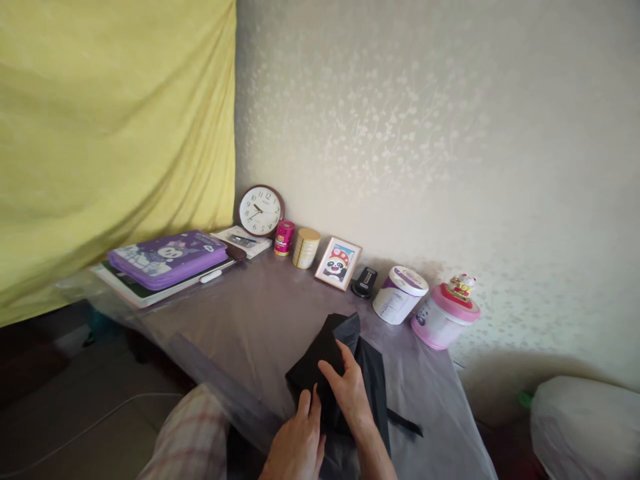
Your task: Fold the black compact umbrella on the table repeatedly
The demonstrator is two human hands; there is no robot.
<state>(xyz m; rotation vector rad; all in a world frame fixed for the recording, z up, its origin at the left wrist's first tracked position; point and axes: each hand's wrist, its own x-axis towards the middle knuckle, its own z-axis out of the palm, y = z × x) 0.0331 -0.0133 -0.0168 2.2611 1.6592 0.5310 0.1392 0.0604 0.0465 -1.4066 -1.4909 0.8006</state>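
A black piece of folded, thin-looking fabric (373,380) lies bunched near the front of the table, with a narrow black strap (406,423) sticking out to its right. I cannot tell exactly what kind of article it is. My right hand (349,387) grips the fabric from above, its thumb and fingers curled on the upper fold. Lower and to the left, my left hand (299,437) holds the fabric's near edge, its index finger and thumb close together. Parts of both hands' fingers are hidden in the folds.
Along the wall stand a clock (261,211), a pink can (284,238), a gold-lidded can (306,248), a panda picture frame (338,264), a black stand-like object (365,283), a white tub (400,295) and a pink-lidded tub (445,317). A purple case (167,259) lies left.
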